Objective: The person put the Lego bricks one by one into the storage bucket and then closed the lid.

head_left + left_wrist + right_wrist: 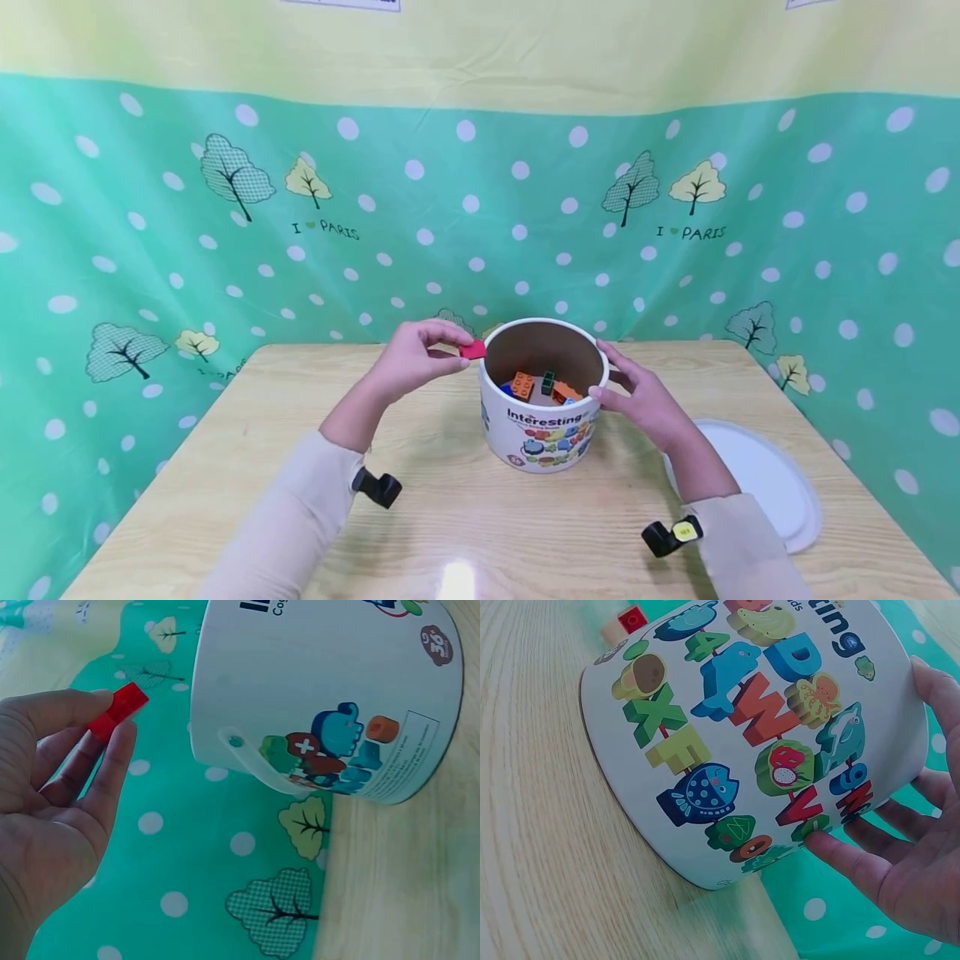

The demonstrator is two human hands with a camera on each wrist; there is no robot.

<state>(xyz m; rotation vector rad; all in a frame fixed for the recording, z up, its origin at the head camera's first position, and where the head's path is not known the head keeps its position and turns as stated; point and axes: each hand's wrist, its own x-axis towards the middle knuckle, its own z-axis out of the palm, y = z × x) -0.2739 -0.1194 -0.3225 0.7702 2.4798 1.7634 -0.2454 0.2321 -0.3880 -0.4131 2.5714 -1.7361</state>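
Red block just left of bucket

We see 2 hands apart: the left hand pinches the block, the right hand grips the bucket's right side. Inside sit orange, green and blue bricks; a lid lies on the table

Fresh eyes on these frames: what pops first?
Probably the printed white tub mid-table, loose blocks inside, with the right hand gripping its right rim. Next, the bright red block pinched in the left hand at the tub's left rim. Behind it all, the green dotted cloth fills much of the head view.
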